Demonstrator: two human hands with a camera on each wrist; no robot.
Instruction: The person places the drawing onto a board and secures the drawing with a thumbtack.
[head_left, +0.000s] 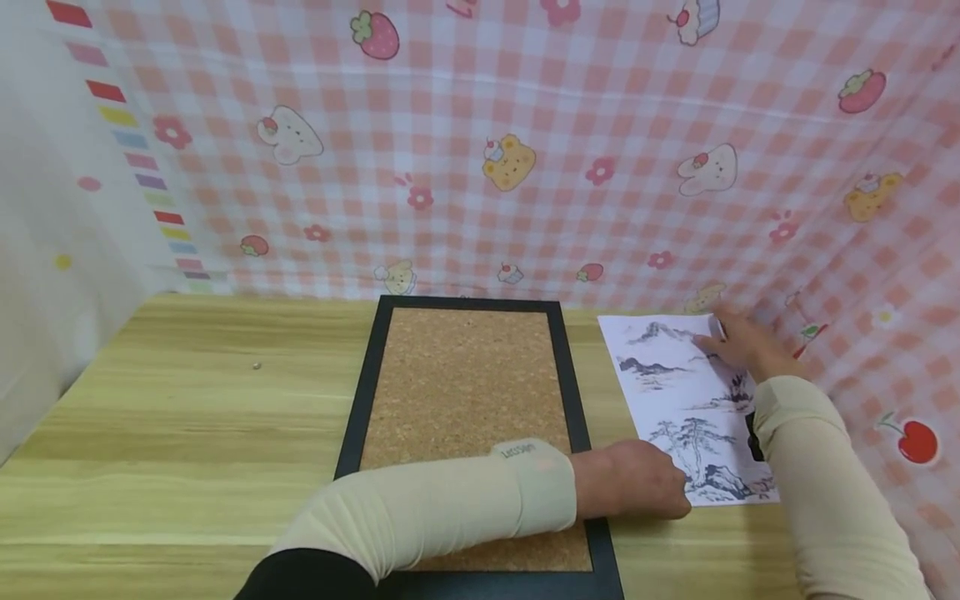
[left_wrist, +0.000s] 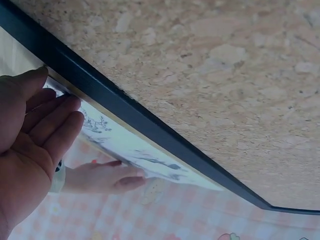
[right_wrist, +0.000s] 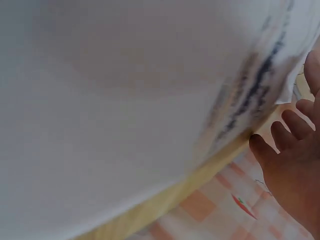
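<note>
A white sheet of paper (head_left: pixel 667 400) printed with an ink landscape of mountains and pines lies on the right of the table. My left hand (head_left: pixel 633 479) reaches across and pinches it near its lower left corner; the fingertips are hidden from above. At the upper right corner, my right hand (head_left: pixel 742 342) holds the edge with the thumb over the printed side. That edge curls up slightly there. The left wrist view shows the left hand's fingers (left_wrist: pixel 62 117) bent close to the thumb. In the right wrist view, the right hand (right_wrist: pixel 295 150) is beside the lifted paper edge.
A black-framed cork board (head_left: pixel 465 383) lies mid-table, partly under the left forearm. A small round metallic object (head_left: pixel 257 365) sits on the wooden table (head_left: pixel 187 450) at left. Pink checked cloth (head_left: pixel 450 167) hangs behind and along the right side, near the right arm.
</note>
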